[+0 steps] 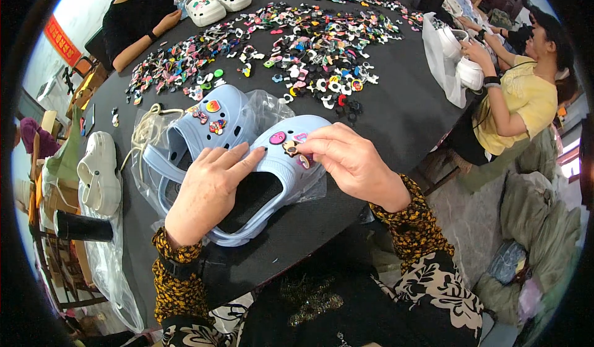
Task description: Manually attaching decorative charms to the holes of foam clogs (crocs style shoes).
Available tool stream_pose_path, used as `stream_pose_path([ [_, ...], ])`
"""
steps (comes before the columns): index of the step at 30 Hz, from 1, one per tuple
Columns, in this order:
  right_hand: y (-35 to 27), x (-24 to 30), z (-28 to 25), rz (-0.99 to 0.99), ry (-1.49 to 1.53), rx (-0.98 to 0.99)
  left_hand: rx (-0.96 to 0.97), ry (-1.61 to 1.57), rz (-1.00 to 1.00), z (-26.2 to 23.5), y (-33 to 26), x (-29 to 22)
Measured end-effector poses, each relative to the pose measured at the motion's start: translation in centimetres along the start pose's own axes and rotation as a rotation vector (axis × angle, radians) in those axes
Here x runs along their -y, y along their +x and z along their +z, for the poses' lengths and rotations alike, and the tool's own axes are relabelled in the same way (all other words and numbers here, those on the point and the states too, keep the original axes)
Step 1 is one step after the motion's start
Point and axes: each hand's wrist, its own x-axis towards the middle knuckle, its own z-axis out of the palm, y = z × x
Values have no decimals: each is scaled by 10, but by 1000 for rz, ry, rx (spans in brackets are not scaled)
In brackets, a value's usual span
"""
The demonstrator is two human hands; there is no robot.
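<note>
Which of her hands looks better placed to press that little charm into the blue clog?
Probably the right hand: its fingertips already pinch the charm on the near clog's toe. The left hand lies flat on the clog, steadying it.

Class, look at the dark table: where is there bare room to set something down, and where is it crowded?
Bare table lies right of the near blue clog, below the spread of small charms. A narrower bare strip runs along the near edge by the left hand. The far half is crowded with charms; the right hand works on the clog.
</note>
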Motion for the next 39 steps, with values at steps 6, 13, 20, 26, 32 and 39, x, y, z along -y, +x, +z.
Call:
stream_pose_path([
  [6,0,0,1,-19,19,17,-131,52,-10,-11,1,-21],
  [13,4,-1,10,-81,-14,-38,-84,-194,-208,5,-8,-53],
  [20,2,-1,14,-65,-27,-55,-44,-410,-240,22,-4,-52],
  [26,7,-5,8,9,13,-90,-90,-342,-177,30,-3,-60],
  [32,15,-4,10,-35,-20,-91,-100,-243,-61,33,-8,-69],
  [39,9,3,15,-151,-203,-113,-97,-229,-40,36,-8,-74],
])
